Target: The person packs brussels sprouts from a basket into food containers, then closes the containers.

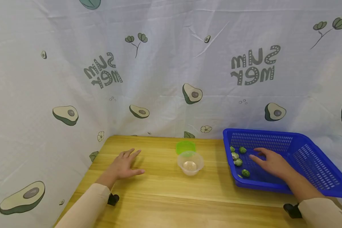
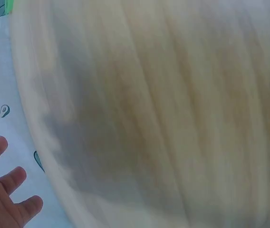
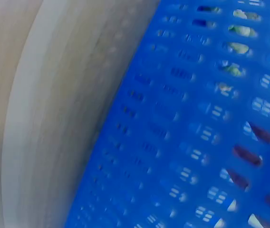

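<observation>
My right hand (image 1: pixel 273 163) reaches over the blue plastic basket (image 1: pixel 262 186), fingers loosely extended and nothing in them. Small green Brussels sprouts (image 1: pixel 245 173), several in all, lie along the basket's left side, just left of those fingertips. Through the holes in the basket wall (image 3: pixel 173 118), the right wrist view catches bits of green. My left hand (image 1: pixel 122 164) hovers over the left part of the table, fingers spread and holding nothing; its fingers (image 2: pixel 14 180) show at the edge of the left wrist view. Between the hands stands a clear plastic bowl (image 1: pixel 180 164).
Behind the bowl, a bright green lid-like piece (image 1: pixel 186 146) lies on the wooden table (image 1: pixel 165 186). A white curtain (image 1: pixel 165 69) printed with avocados hangs along the back and left side. Black straps with small devices (image 1: pixel 113 199) sit at both wrists.
</observation>
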Available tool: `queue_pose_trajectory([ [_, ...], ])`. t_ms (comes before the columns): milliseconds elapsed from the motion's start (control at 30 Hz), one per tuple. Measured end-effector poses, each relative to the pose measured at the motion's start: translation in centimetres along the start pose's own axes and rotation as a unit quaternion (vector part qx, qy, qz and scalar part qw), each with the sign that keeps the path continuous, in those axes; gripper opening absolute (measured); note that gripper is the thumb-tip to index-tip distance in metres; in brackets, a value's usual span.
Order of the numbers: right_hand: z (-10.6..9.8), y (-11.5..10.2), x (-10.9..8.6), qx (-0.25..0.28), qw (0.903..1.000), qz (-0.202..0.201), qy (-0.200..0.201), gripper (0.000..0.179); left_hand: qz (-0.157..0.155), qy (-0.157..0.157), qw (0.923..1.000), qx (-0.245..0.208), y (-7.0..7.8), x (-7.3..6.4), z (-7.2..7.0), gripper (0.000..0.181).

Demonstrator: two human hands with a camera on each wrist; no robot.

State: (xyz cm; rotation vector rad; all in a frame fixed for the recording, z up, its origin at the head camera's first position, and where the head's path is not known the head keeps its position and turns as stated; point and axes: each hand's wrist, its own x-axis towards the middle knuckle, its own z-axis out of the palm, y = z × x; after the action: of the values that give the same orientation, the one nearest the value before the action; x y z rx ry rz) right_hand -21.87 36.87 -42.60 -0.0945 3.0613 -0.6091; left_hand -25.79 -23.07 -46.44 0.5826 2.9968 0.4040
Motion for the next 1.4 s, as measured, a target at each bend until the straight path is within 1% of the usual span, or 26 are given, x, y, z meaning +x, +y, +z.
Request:
queue_pose_trajectory([
  [133, 0.5, -0.4, 0.3, 0.011, 0.9999, -0.003, -0.003, 0.068, 0.003, -0.007, 0.9998, -0.018, 0.5, 0.2, 0.7, 0.096],
  [233, 0.8, -0.5, 0.6, 0.015, 0.9998, 0.003, -0.013, 0.066, 0.006, -0.013, 0.9994, -0.033, 1.0, 0.5, 1.3, 0.096],
  [367, 1.0, -0.9, 0.8, 0.03, 0.9985, 0.009, -0.044, 0.068, 0.015, -0.019, 0.998, -0.058, 1.9, 0.9, 2.1, 0.097],
  [500, 1.1, -1.3, 1.1, 0.039, 0.9967, 0.001, -0.071, 0.066, 0.021, -0.023, 0.9966, -0.077, 2.9, 1.4, 2.8, 0.096],
  [667, 1.4, -1.9, 1.7, 0.042, 0.9943, -0.014, -0.097, 0.061, 0.029, -0.03, 0.994, -0.101, 4.6, 2.1, 3.7, 0.096],
  [833, 1.8, -2.3, 2.6, 0.039, 0.9917, -0.024, -0.12, 0.06, 0.042, -0.035, 0.9902, -0.129, 6.8, 3.1, 4.9, 0.097],
  [967, 2.2, -1.8, 3.3, 0.046, 0.9912, -0.02, -0.122, 0.053, 0.045, -0.037, 0.9843, -0.167, 8.6, 4.0, 5.9, 0.104],
  [1100, 2.6, -1.5, 3.8, 0.054, 0.9914, -0.006, -0.119, 0.049, 0.043, -0.031, 0.9755, -0.214, 10.2, 4.8, 7.0, 0.113],
  [1233, 2.9, -1.5, 4.1, 0.046, 0.9925, 0.003, -0.113, 0.05, 0.039, -0.015, 0.9631, -0.266, 11.6, 5.6, 8.0, 0.121],
  [1300, 2.9, -1.6, 4.2, 0.042, 0.9931, 0.008, -0.109, 0.05, 0.038, -0.004, 0.9572, -0.287, 12.3, 6.1, 8.5, 0.125],
  [1400, 3.1, -1.7, 4.2, 0.032, 0.9938, 0.011, -0.105, 0.05, 0.035, 0.014, 0.9505, -0.308, 13.2, 6.6, 9.1, 0.129],
])
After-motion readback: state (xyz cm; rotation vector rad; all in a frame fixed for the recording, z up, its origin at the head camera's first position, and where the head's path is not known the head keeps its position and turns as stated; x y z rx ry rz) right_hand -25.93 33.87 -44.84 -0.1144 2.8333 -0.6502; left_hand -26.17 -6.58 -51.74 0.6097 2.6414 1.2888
